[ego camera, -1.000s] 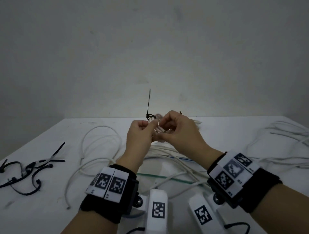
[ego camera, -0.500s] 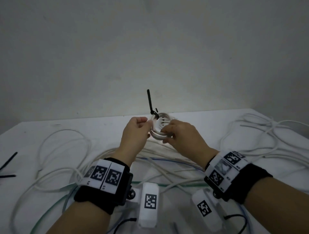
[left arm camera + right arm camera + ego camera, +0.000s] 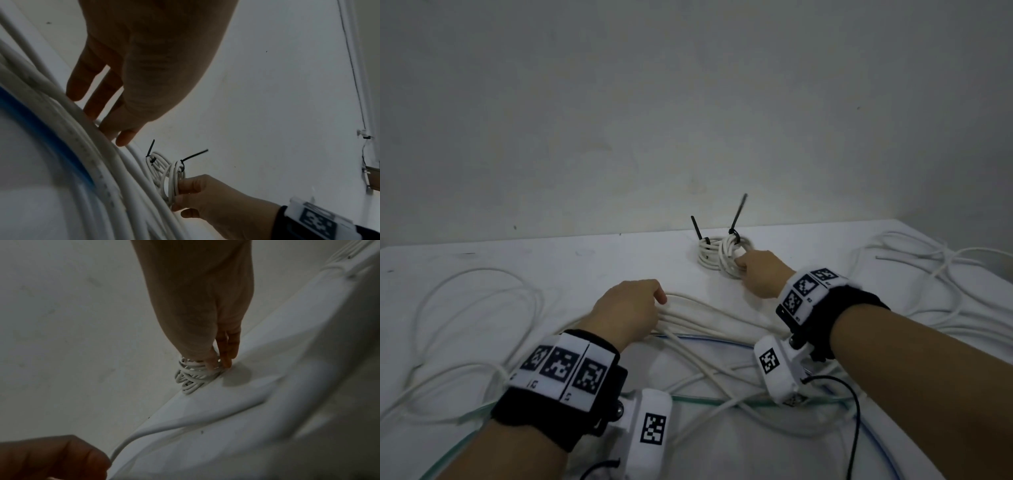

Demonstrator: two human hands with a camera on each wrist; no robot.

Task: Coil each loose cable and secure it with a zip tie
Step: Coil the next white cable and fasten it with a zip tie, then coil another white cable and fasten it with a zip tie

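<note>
Two coils of white cable sit at the far edge of the surface (image 3: 592, 267), by the wall. The near coil (image 3: 729, 255) leans against the far coil (image 3: 707, 251); each is bound by one black zip tie, so two ties show, the near tie (image 3: 736, 219) and the far tie (image 3: 698, 229), both with tails sticking up. The right hand (image 3: 760, 272) pinches the near coil between thumb and fingertips (image 3: 186, 183), holding it tilted on edge.

Loose cables (image 3: 709, 315) lie in a bundle across the middle of the surface; I count about four white strands there, and more white loops sprawl to the left (image 3: 465, 308) and right (image 3: 928, 267). One blue cable (image 3: 709, 339) and one green cable (image 3: 709, 401) run among them; further strands are too tangled to count.

The left hand (image 3: 630, 308) rests on the bundle with fingers (image 3: 92, 99) nearly straight, tips touching the white strands and gripping nothing.

Each wrist carries one black band with markers, two in all.
</note>
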